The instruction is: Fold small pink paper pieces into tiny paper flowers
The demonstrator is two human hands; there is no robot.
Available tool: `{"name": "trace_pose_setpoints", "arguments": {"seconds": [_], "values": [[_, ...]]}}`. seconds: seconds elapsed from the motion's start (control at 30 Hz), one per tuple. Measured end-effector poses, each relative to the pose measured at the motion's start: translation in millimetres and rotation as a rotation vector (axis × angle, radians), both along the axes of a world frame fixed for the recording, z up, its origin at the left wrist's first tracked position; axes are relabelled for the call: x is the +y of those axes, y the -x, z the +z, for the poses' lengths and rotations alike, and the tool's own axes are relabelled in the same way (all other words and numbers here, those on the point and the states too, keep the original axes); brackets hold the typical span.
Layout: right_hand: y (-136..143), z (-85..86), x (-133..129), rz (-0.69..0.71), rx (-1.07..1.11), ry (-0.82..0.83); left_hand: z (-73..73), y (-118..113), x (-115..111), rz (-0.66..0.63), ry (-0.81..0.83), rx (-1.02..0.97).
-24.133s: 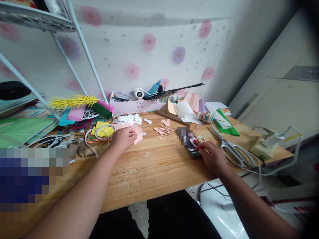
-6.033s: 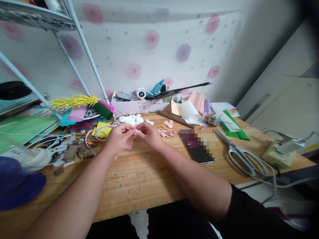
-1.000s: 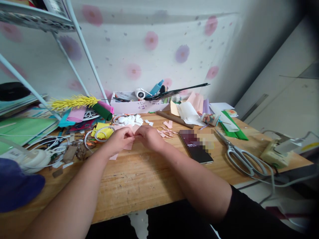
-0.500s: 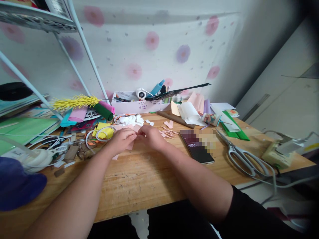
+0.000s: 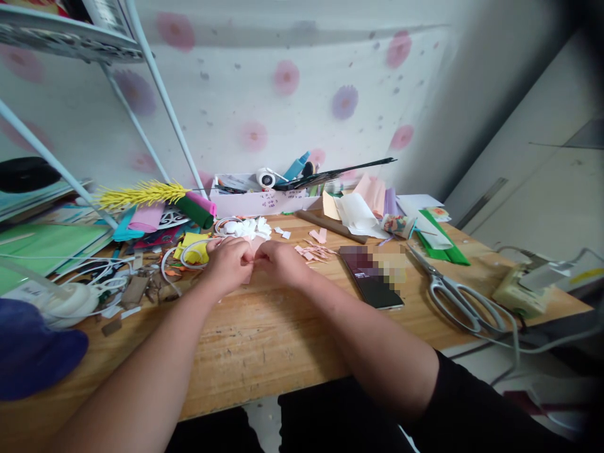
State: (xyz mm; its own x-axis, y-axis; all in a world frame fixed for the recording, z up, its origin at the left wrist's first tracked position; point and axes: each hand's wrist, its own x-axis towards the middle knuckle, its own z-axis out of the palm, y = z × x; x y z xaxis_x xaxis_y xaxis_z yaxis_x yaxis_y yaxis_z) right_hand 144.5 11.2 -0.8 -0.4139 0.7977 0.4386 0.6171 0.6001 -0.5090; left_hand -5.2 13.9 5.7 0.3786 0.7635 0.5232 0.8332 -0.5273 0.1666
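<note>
My left hand [image 5: 229, 265] and my right hand [image 5: 279, 263] meet fingertip to fingertip above the wooden table. Both are closed, the fingers pinched. Whatever sits between the fingertips is hidden or too small to name. Pale pink paper [image 5: 257, 243] shows just behind and below the fingers. Beyond it lies a heap of white paper pieces [image 5: 250, 228]. To the right of my right hand is a small pile of cut pink paper strips [image 5: 315, 253]. A yellow paper bundle [image 5: 192, 245] and a loop of white wire are near my left hand.
A phone [image 5: 370, 277] and large scissors [image 5: 460, 299] lie at the right, beside a power adapter [image 5: 523, 289]. A brown roll [image 5: 330, 226] and a white box [image 5: 259, 202] stand behind. Cables, scraps and a yellow bristly stem [image 5: 141, 194] crowd the left.
My left hand has curled its fingers in more, with its knuckles now raised. My right hand has shifted slightly left and down. The pink paper under the hands is more covered.
</note>
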Motion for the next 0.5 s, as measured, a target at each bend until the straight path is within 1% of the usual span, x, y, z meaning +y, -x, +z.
{"name": "trace_pose_setpoints", "arguments": {"seconds": [0.1, 0.17, 0.27, 0.37, 0.5], "values": [[0.5, -0.1, -0.2, -0.039, 0.013, 0.049, -1.8, -1.4, -1.2, 0.042, -0.038, 0.02], [-0.2, -0.7, 0.9, -0.052, 0.02, 0.018, -2.1, -0.9, -1.7, 0.037, -0.024, 0.026], [-2.1, -2.1, 2.9, -0.057, 0.016, -0.047, -1.4, 1.7, -1.5, -0.031, 0.049, 0.053], [-4.1, -3.0, 3.8, -0.062, 0.007, -0.07, -1.2, 4.8, 0.5, -0.101, 0.12, 0.072], [-5.6, -3.2, 2.9, -0.06, -0.002, -0.08, -2.8, 6.6, 4.2, -0.109, 0.137, 0.054]]}}
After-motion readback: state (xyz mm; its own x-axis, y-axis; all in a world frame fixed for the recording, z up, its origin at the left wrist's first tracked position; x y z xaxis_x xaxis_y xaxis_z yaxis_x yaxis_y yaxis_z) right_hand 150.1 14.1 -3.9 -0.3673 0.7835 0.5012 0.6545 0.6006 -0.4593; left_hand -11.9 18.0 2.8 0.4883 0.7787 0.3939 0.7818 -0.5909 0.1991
